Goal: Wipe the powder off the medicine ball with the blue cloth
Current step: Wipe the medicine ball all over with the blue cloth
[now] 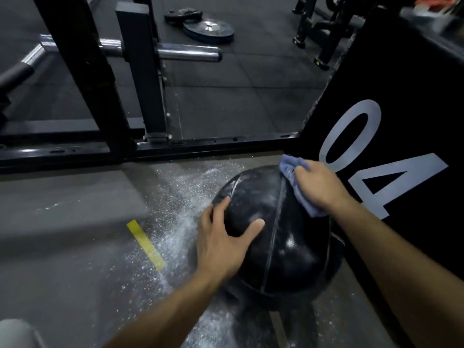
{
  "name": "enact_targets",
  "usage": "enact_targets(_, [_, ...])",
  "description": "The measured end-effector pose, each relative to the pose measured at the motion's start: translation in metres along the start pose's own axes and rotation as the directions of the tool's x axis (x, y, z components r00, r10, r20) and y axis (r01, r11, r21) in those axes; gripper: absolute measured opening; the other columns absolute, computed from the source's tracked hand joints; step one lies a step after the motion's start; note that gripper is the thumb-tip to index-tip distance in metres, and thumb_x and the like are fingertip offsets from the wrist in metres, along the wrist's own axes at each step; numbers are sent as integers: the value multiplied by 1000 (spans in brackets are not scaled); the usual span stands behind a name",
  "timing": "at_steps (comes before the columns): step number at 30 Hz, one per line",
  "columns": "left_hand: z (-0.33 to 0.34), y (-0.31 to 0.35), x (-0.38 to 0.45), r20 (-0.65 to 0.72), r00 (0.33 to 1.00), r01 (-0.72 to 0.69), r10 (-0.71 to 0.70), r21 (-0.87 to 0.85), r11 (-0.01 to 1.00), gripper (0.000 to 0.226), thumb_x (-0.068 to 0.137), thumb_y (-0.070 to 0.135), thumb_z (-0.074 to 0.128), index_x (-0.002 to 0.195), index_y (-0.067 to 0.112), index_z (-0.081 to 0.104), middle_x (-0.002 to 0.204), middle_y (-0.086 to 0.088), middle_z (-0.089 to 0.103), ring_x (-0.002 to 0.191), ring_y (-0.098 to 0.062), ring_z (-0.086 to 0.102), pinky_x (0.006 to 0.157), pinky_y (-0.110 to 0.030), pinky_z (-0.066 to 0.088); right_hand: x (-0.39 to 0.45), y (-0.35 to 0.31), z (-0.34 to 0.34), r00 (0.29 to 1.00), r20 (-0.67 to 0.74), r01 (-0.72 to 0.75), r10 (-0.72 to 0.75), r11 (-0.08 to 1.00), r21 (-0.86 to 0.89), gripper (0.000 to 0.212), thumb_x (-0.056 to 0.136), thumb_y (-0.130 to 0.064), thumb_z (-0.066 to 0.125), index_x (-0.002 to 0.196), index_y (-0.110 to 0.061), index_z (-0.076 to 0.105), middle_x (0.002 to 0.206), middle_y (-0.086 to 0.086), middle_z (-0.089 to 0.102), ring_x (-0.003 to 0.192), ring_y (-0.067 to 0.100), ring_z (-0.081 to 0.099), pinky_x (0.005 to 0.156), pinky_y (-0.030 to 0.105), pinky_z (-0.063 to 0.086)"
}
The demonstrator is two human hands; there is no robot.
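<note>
While the right hand (317, 185) presses the cloth (292, 172) onto the ball's (273, 237) far upper side, wiping is under way
Fingers grip the bunched cloth; the left hand (223, 243), fingers spread flat, steadies the ball on the floor (75, 222) amid spilled powder (180, 222). Faint dusting remains, so the next stroke likely needs turning the ball
</note>
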State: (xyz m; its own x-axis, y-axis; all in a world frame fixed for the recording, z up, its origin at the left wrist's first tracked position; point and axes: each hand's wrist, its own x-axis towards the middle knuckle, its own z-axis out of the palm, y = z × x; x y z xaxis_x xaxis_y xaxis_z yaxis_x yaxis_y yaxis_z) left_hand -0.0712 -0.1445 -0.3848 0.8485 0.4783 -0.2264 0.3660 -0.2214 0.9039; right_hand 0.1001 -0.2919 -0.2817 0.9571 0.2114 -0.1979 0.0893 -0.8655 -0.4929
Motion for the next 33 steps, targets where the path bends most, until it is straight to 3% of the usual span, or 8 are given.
enact_targets(3, [6,-6,-29,8,1000,-3,2,59,998,93,63,98,56,145,63,29,161,24,14,147,-8,25,124,-51,30,23,14,-3,992,99,-83,71,990,113,36,95,-38,48,94,-11,73,99,13,73,91,27,62,76,34,53])
enact_targets(8, [-6,-28,-11,-132,976,134,-173,-265,955,44,89,79,54,121,48,57,132,23,53,121,-9,56,112,-41,45,-10,20,-3,994,86,-89,61,922,376,32,99,-26,50,97,-31,81,74,-6,78,62,2,69,61,17,55])
enact_targets(14, [12,-53,15,413,717,672,-562,-626,396,79,100,75,33,97,9,77,81,-12,79,63,-24,76,60,-34,58,-13,62,-8,998,-23,-51,58,970,240,36,87,-49,43,99,-41,76,77,-3,73,76,24,67,82,52,55])
enact_targets(16, [28,-59,12,465,697,689,-546,-646,328,81,94,79,41,109,10,81,101,-17,80,85,-32,79,76,-45,62,-20,66,-10,995,-53,-69,82,975,212,33,93,-45,45,85,-33,74,73,-4,70,74,22,64,78,49,53])
enact_targets(22, [10,-48,2,379,750,634,-541,-643,429,82,93,82,38,109,15,83,106,-17,79,93,-34,78,92,-48,60,-33,72,0,998,55,-60,31,741,669,41,106,-2,39,85,-5,74,72,-7,51,62,6,43,54,14,40])
enact_targets(25, [-29,-41,9,242,809,554,-536,-619,556,73,93,78,44,106,18,83,101,-13,81,84,-29,80,81,-41,59,-28,71,24,994,51,-102,95,675,730,37,101,-11,48,100,-25,82,80,-10,69,71,6,61,69,19,48])
enact_targets(28, [-73,-51,25,38,819,498,-573,-545,675,105,59,103,55,118,17,71,132,-5,71,113,-30,73,102,-51,55,-26,56,62,986,71,-149,150,607,780,32,96,-23,56,108,-30,84,107,1,80,89,11,71,86,22,52])
enact_targets(33, [-102,-48,29,-134,859,446,-494,-277,851,91,81,95,28,125,24,64,135,-6,66,125,-33,60,115,-55,41,-14,37,81,984,101,-171,149,602,780,34,109,-8,42,115,-13,75,77,-9,71,63,0,65,60,9,49])
